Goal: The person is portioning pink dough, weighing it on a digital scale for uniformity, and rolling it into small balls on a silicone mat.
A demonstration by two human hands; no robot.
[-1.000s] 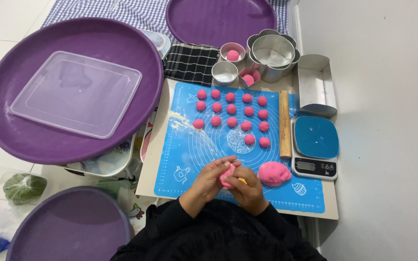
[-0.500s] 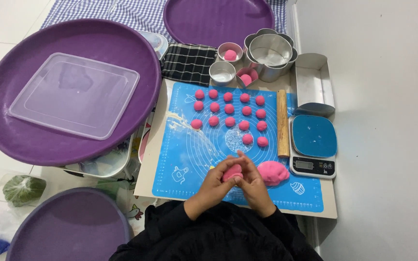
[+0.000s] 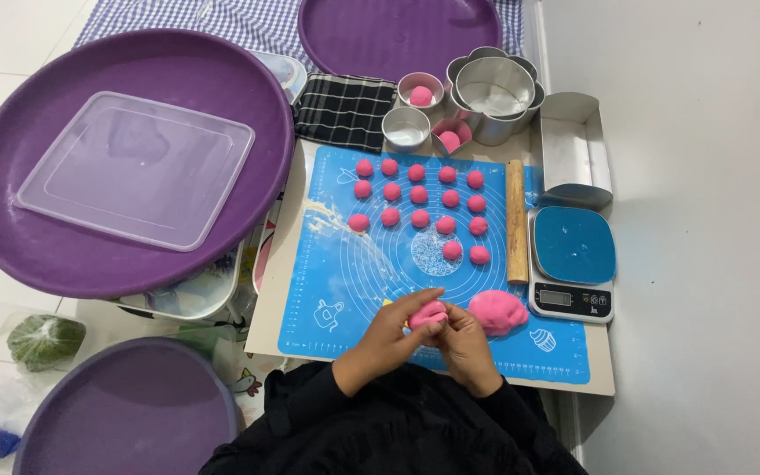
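Pink dough piece [image 3: 428,314], small, smooth and slightly flattened, sits pinched between both hands just above the near edge of the blue silicone baking mat [image 3: 345,281]. Its colour is a bright, even bubblegum pink, matching the rest of the dough on the table. The left hand [image 3: 390,339] curls around it from the left with the fingers laid over the top, and the right hand [image 3: 466,343] closes on it from the right with thumb and fingertips; both hands are grasping the same piece. Black sleeves cover both forearms.

Just beside the right hand, touching the mat, lies the larger pink dough lump [image 3: 497,311], rough and uneven in outline. Farther up the mat stand 15 small pink dough balls [image 3: 420,194] in 4 loose rows, each round and apart from its neighbours. A patch of white flour [image 3: 435,252] lies near the lower balls.

A wooden rolling pin [image 3: 515,220] lies along the right edge of the mat, and just right of it is a kitchen scale [image 3: 573,262] with a blue top. Beyond the mat are small metal cups [image 3: 405,128], 2 of them holding pink dough, a stack of metal moulds [image 3: 494,88] and a black checked cloth [image 3: 345,110]. To the left, a large purple tray [image 3: 63,264] carries a clear plastic lid [image 3: 136,169].
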